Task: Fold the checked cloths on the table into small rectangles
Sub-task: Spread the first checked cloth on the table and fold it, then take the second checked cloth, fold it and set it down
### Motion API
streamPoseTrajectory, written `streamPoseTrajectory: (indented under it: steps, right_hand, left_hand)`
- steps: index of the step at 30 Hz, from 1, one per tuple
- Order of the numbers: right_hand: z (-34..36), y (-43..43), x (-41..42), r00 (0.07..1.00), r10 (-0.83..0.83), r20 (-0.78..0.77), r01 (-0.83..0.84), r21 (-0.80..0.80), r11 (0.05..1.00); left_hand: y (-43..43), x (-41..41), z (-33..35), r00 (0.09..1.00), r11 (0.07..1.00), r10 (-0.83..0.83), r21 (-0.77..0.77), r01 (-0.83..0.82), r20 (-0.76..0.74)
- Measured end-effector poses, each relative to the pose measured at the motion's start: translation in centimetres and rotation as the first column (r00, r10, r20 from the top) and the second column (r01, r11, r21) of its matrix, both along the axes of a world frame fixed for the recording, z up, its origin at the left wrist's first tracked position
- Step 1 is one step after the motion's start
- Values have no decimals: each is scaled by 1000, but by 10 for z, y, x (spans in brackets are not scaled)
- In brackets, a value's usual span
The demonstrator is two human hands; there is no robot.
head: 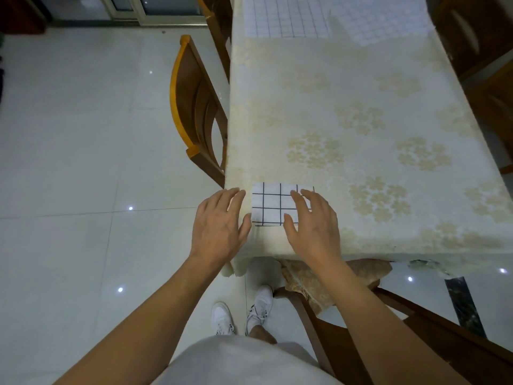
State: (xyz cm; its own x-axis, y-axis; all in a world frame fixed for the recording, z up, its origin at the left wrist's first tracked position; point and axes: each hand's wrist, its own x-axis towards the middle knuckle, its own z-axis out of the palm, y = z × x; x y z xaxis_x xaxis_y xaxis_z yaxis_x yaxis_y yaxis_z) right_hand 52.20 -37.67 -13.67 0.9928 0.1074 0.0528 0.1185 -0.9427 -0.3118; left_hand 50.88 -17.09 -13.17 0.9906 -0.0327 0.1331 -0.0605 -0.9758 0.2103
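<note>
Folded checked cloth point(270, 204) on the desk point(361, 120), near corner; left hand point(219, 220) just beside its left edge, fingers point(236, 198) straight, holding nothing; right hand point(315, 222), fingers point(298, 202) spread loosely over its right part, gripping nothing; far end, large-check cloth point(286, 18) and fine-check cloth point(383, 20) lie spread.

White black-checked cloth point(270, 204), cream floral tablecloth point(361, 120)

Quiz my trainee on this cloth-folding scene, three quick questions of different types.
1. True or false: the folded cloth lies near the table's near left corner.
2. Whose fingers lie on top of it? A. left hand B. right hand
3. Fill in: ___ more checked cloths, the dark-lined cloth and the pale-lined cloth, lie at the far end.
Key: 1 true; 2 B; 3 two.
</note>
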Motion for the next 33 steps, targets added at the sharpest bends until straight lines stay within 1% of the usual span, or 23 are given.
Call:
streamPoseTrajectory:
  steps: [7, 14, 21, 31, 33]
  right_hand:
    - [17, 42, -50, 998, 3, -56, 1, 72, 997]
    - [20, 74, -84, 996, 59, -60, -58, 19, 998]
    - [26, 90, -97, 991, 111, -69, -112, 0, 994]
    - [19, 81, -93, 973, 230, -24, -229, 43, 972]
    - [17, 84, -89, 967, 253, -37, -251, 48, 967]
  left_hand:
    - [28, -54, 3, 999, 999, 45, -8, -45, -1]
    - [49, -100, -2, 997, 996, 66, -53, -64, 33]
    - [63, -118, 9, 993, 990, 113, -85, -110, 35]
    - [53, -130, 17, 971, 971, 227, -60, -231, -77]
    - [53, -132, 17, 966, 968, 238, -58, -245, -97]
